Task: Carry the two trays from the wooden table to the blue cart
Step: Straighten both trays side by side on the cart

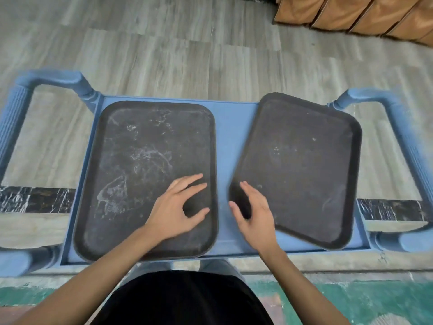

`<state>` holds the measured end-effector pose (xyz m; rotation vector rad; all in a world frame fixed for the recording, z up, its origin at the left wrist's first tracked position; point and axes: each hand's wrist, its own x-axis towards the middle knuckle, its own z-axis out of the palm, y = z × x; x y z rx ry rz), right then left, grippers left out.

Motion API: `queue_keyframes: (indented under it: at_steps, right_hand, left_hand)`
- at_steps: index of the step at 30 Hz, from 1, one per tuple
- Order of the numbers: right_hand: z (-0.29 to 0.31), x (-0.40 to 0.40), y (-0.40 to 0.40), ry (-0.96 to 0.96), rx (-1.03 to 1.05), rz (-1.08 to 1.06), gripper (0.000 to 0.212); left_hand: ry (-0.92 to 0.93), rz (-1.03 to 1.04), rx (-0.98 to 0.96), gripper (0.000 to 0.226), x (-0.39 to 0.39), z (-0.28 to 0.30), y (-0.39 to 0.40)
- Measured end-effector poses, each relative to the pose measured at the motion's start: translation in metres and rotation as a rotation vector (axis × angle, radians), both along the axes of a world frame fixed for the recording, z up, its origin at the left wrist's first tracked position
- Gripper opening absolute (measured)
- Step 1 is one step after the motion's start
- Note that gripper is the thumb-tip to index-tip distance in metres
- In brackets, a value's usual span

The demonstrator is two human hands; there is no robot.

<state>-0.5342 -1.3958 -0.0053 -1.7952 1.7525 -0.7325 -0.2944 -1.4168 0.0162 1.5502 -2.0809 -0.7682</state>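
Grey wood-plank floor (164,43) fills the upper part of the view; a black marble strip (35,199) crosses it behind the cart, and green-painted floor (351,296) lies nearest the person. Row of brown cushioned pieces (351,12) top right, can't tell what exactly.

Blue cart (234,137) in the centre, flat top shelf with a low rim, ribbed blue handle (14,118) on its left end and another handle (407,146) on its right end.

Both trays sit on the cart top. Left tray (131,174): dark, rectangular with rounded corners, squared up with the shelf, whitish smears and scratches across its surface. Right tray (302,165): same dark type, rotated so it lies skewed, near corner overhanging or riding on the cart's front rim, cleaner surface with a few pale specks. A strip of bare blue shelf separates the two.

Left hand (175,207) is over the near right part of the left tray, fingers spread and loosely curled, thumb apart, gripping nothing; can't tell if the fingertips touch the surface. Right hand (255,212) is at the near left corner of the right tray, fingers extended, thumb spread out, palm turned inward, nothing held; contact with the rim unclear.

Black top (182,301) of the person at the bottom edge.
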Motion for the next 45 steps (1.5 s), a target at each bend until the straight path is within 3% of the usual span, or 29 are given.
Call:
queue_keyframes:
  at_steps: [6, 13, 18, 22, 32, 39, 45]
  right_hand:
    - [0.012, -0.126, -0.035, -0.001, -0.006, -0.407, 0.054]
    - [0.015, -0.255, -0.054, -0.095, 0.135, -0.729, 0.059]
    - [0.003, -0.296, -0.073, -0.450, 0.292, -0.706, 0.063]
    - [-0.011, -0.312, -0.091, -0.565, 0.332, -0.710, 0.042]
    - [-0.016, -0.302, -0.110, -0.539, 0.327, -0.599, 0.039]
    - [-0.031, -0.295, -0.119, -0.416, 0.340, -0.633, 0.038]
    - [-0.031, -0.290, -0.117, -0.304, 0.314, -0.670, 0.040]
  left_hand:
    - [0.135, 0.013, 0.240, 0.077, -0.064, -0.001, -0.064]
    - [0.127, 0.254, 0.432, 0.063, -0.126, -0.029, -0.131]
    - [0.322, 0.351, 0.623, 0.064, -0.155, -0.043, -0.152]
    - [0.375, 0.450, 0.659, 0.046, -0.161, -0.038, -0.156]
    - [0.446, 0.578, 0.615, 0.039, -0.125, -0.027, -0.113]
    - [0.388, 0.652, 0.591, 0.041, -0.128, -0.035, -0.094]
    - [0.219, 0.633, 0.509, 0.033, -0.135, -0.040, -0.084]
